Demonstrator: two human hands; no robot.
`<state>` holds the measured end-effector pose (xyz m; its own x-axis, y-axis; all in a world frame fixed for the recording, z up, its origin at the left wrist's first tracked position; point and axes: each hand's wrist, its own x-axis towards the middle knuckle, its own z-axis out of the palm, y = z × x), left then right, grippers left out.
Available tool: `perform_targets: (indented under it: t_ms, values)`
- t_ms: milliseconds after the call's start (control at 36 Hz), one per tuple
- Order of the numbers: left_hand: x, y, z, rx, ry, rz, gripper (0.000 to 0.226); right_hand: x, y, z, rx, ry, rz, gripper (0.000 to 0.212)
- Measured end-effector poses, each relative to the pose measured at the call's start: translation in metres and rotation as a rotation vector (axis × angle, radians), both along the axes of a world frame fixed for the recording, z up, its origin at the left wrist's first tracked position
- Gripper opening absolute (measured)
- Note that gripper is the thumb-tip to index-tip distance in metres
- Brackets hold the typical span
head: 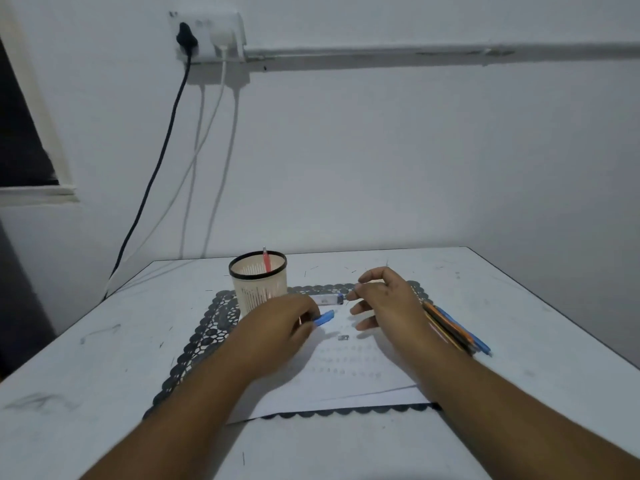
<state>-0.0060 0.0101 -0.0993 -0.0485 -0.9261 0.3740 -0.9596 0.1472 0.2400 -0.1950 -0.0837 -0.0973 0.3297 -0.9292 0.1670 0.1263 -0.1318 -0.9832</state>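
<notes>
Head view. Mesh cup [258, 282] just beyond left hand [277, 323]: one red pen [266, 262] upright inside, anything else hidden by its wall. Left hand pinches short blue piece [324, 318], fingertips curled round its near end; what it is, unclear. Right hand [388, 299]: fingers loosely spread, holding nothing visible. Between the hands: white capped object [327, 299] and tiny grey item [343, 337], both blurred. Pencil bundle [450, 332] partly hidden behind right wrist

I can read nothing: the faint grey rows on the white paper sheet [346, 375] near my right hand [384, 299] are only blurred marks.
</notes>
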Motion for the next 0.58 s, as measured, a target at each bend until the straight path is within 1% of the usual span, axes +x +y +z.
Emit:
perform_targets:
  t_ms: [83,167,278,389,583]
  values:
    - [0.001,-0.001,-0.001,-0.038,0.095,-0.018,0.01,0.002,0.004,0.004,-0.05,-0.013,0.009,0.007]
    - [0.002,-0.004,-0.006,-0.064,0.146,-0.027,0.014,0.005,0.005,0.007,-0.093,-0.024,0.001,0.007]
    - [0.001,-0.005,-0.008,-0.096,0.218,-0.018,0.016,0.006,0.008,0.003,-0.158,0.011,0.011,0.005]
    - [0.0,-0.006,-0.011,-0.1,0.244,-0.016,0.013,0.005,0.01,0.001,-0.178,0.032,0.022,0.005]
    - [-0.001,-0.005,-0.01,-0.128,0.248,-0.027,0.009,0.007,0.012,0.002,-0.182,0.015,0.036,0.006]
